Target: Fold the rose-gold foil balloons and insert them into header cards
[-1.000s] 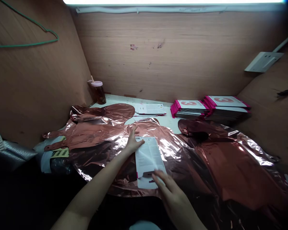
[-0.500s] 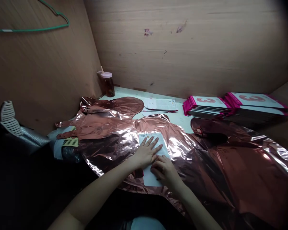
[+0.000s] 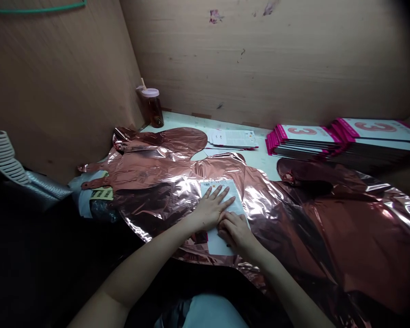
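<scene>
My left hand lay spread on the card; my right hand curled against it, gripping or not I couldn't tell. The card rested on slick foil, so a sideways push might have skidded it. Beyond, stacked packets and a cup stood on the white surface, below a wooden wall.

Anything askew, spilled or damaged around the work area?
Ragged reddish marks blemish the tan wooden back wall; stain or damage, I can't tell. No spill shows. The flat white printed card beneath the bare left hand and bare right hand looks intact where visible.
</scene>
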Available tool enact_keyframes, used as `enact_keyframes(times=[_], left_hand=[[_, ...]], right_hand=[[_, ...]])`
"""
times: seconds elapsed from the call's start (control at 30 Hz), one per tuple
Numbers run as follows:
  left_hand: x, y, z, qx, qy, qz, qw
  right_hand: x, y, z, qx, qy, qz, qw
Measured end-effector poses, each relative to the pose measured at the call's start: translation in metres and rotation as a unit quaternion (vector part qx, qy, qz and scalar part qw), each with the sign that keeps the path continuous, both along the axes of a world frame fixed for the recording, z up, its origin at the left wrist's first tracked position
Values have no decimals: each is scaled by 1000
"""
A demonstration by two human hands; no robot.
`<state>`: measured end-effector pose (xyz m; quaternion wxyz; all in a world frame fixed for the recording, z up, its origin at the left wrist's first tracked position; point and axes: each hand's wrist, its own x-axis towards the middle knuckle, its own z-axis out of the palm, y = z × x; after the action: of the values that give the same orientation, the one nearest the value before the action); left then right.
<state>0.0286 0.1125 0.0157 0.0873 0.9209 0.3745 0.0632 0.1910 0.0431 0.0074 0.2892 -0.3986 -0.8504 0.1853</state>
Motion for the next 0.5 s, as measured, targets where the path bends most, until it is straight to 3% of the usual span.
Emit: enact_keyframes(times=[0.37,0.5], left_hand=[[1,-1,5,0,19,1,1000],[-1,-2,3,11,14,1,1000]], right_hand=[[-1,3,-2,-18,3,-6,1000],[2,-12,16,-16,-14,-11,1000]])
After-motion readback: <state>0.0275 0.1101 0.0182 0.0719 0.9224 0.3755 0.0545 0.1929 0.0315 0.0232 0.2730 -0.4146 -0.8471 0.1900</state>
